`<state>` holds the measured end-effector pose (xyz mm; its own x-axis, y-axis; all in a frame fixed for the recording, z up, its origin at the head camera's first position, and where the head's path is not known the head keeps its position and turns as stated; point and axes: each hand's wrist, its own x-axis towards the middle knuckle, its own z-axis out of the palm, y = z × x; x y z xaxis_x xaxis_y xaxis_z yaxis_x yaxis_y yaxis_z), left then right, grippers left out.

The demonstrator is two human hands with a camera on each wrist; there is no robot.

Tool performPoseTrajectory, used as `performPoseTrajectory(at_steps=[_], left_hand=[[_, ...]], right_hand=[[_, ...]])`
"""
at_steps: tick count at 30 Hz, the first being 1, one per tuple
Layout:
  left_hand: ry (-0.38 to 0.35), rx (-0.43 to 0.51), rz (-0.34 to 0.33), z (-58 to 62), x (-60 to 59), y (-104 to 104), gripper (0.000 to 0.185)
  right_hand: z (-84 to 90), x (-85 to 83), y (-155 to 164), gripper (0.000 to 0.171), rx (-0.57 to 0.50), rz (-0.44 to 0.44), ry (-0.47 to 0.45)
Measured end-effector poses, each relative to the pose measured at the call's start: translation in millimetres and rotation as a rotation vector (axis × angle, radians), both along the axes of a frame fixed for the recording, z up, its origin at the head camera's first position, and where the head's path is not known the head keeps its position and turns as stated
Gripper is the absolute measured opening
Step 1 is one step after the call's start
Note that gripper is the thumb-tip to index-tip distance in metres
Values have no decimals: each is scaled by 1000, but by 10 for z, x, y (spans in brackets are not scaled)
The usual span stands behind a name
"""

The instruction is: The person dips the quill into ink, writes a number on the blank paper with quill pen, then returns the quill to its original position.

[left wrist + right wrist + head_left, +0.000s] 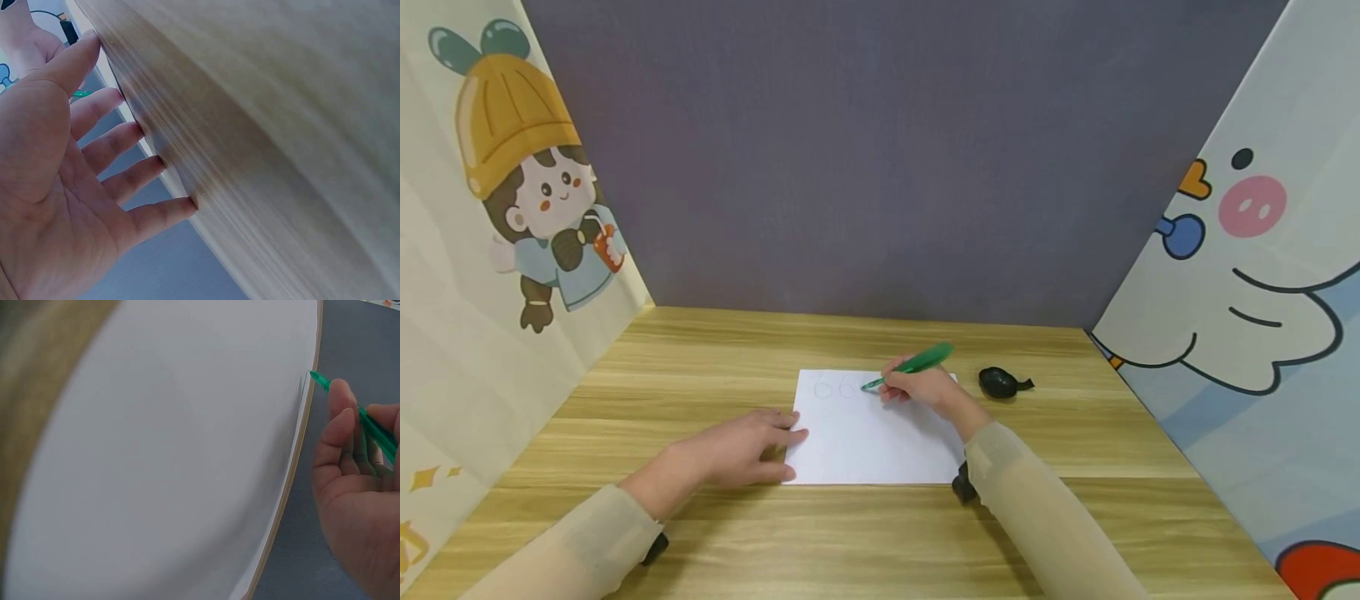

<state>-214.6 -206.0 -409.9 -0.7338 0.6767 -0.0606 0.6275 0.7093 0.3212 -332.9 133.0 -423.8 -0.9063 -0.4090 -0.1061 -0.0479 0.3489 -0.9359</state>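
A person is sitting at a wooden table (715, 350) with a white sheet of paper (865, 437) lying flat on it, right in front of them. The right hand (925, 387) is holding a green pen (913, 365); its fingers are curled round the pen and pinching it near the tip. The pen is leaning, with its back end pointing toward 2 o'clock and its tip touching the paper near the far edge. Two faint round shapes (835, 389) are showing on the paper just beside the tip, at 9 o'clock from it.

The left hand (737, 450) is lying flat at 9 o'clock from the paper. Its fingers (134, 169) are straight and a little apart, and the fingertips are touching the paper's left edge and pressing down on it. It is gripping nothing.

A small black thing (1000, 382) is sitting on the table at 3 o'clock from the right hand, near it but not touching the paper. Both arms are wearing light sleeves (1037, 517).
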Motion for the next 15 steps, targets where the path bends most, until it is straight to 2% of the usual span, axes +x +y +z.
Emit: performPoseTrajectory(at_steps=[15], left_hand=[[-21, -1, 9, 20, 20, 0, 67]], right_hand=[[14, 47, 46, 22, -5, 20, 4]])
